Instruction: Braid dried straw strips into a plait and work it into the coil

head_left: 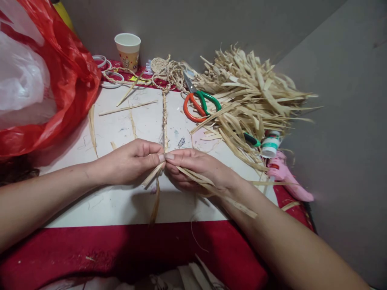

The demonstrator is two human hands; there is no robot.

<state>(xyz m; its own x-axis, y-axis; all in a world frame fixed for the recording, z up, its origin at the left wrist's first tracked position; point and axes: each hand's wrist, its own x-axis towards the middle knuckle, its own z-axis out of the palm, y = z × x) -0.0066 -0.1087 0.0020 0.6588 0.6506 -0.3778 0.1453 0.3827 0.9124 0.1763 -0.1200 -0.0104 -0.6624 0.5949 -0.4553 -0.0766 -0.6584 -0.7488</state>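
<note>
A thin braid of pale dried plant strips [165,114] runs straight down the white board towards me. At its near end my left hand [137,161] and my right hand [193,167] meet, thumbs almost touching, both pinching the strips. Loose strip ends [152,176] poke out below my left thumb, and longer strips [208,183] trail over my right palm to the wrist. A darker strip [155,203] hangs below the hands. The fingertips hide the exact crossing of the strips. Farther off, the braid joins a coiled heap of finished cord [171,70].
Scissors with orange and green handles [201,106] lie beside a big pile of dried strips [250,88]. A pink glue gun [288,177] and a white bottle [270,145] are at right. A paper cup [127,50] stands behind; a red plastic bag [72,76] fills the left.
</note>
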